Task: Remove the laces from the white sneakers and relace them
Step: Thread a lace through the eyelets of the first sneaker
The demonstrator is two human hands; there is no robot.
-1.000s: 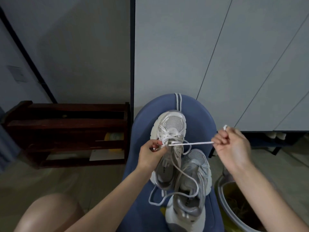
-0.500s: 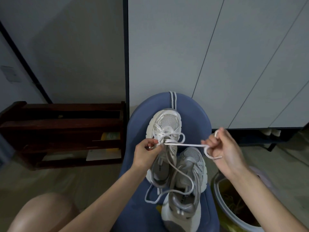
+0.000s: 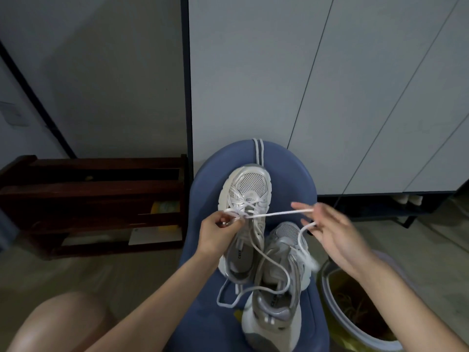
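Grey cabinet doors [image 3: 330, 85] stand behind a blue padded seat [image 3: 299, 179] that carries both sneakers. The left hand [image 3: 215, 232] pinches the white lace [image 3: 276, 214] at the eyelets of the far sneaker [image 3: 247, 196]. The right hand [image 3: 332, 232], blurred, has that lace drawn taut across its fingers, though I cannot tell how firmly it grips. The near sneaker [image 3: 276, 288] lies just beside, slack lace looping over it. A dark wooden rack [image 3: 88, 199] stands to the left, a bin [image 3: 355, 313] to the right.

A taut lace [image 3: 276, 213] bars the gap between the left hand [image 3: 218, 233] and right hand [image 3: 335, 236]; the bin [image 3: 327, 278] crowds under the right wrist, with open floor [image 3: 101, 273] left of the left hand.
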